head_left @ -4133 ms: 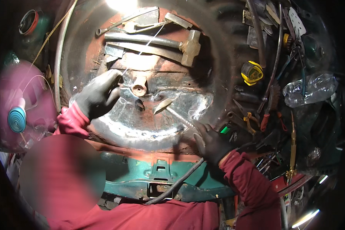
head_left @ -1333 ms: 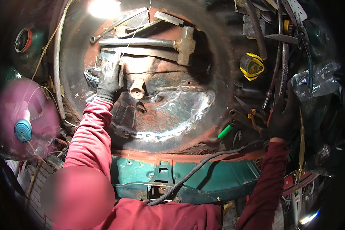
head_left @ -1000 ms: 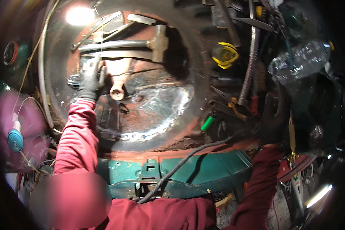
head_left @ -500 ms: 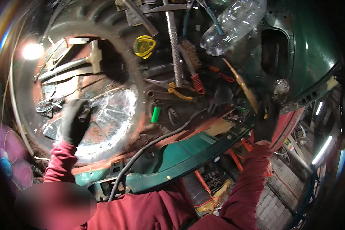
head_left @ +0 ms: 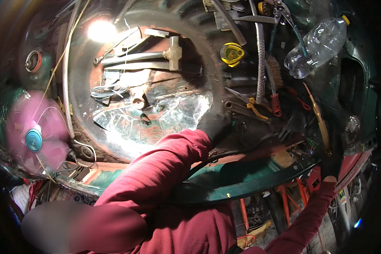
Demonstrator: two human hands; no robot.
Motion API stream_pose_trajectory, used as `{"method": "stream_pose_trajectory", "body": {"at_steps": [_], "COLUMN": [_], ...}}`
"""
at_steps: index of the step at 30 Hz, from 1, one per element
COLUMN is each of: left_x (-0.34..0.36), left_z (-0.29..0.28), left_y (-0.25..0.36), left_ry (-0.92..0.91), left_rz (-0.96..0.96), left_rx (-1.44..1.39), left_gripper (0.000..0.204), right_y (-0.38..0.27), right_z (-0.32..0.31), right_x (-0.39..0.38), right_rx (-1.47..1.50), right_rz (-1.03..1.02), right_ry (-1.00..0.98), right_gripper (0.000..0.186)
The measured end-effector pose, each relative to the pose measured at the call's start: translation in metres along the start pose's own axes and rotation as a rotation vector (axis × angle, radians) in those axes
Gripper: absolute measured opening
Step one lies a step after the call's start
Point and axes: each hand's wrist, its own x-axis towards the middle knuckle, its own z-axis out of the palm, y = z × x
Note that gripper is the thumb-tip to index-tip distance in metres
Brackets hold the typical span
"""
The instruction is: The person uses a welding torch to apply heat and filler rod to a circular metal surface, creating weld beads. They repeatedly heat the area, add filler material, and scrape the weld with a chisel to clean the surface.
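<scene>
While seemingly touching the brass torch [head_left: 321, 127], far right, with the right hand [head_left: 332, 163], covers part of the wheel well [head_left: 211, 80] with the left hand [head_left: 214, 125]; looks early, without visible flame; cannot tell either hand's hold of fingers.

A head-worn fisheye looks down from close above.

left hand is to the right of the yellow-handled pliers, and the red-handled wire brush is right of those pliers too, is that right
Not quite: the head view shows the left hand to the left of the yellow-handled pliers. The red-handled wire brush is right of those pliers, as you say.
</scene>
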Motion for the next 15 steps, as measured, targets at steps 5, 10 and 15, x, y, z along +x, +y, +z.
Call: {"method": "stream_pose_trajectory", "body": {"at_steps": [5, 10, 15], "left_x": [-0.007, -0.018, -0.054], "left_z": [0.012, 0.002, -0.061], "left_y": [0.009, 0.004, -0.014], "left_ry": [-0.02, -0.013, -0.026], "left_rz": [-0.004, -0.044, 0.05], "left_rx": [0.028, -0.141, -0.325], "left_gripper": [0.026, 0.023, 0.024], "right_y": [-0.005, -0.019, -0.025], "right_z": [0.0, -0.009, -0.047], "right_x": [-0.006, -0.034, -0.084], "right_rx": [0.028, 0.244, 0.44], "right_rz": [0.159, 0.202, 0.253], "right_ry": [-0.003, 0.092, 0.12], "right_gripper": [0.052, 0.041, 0.038]}}
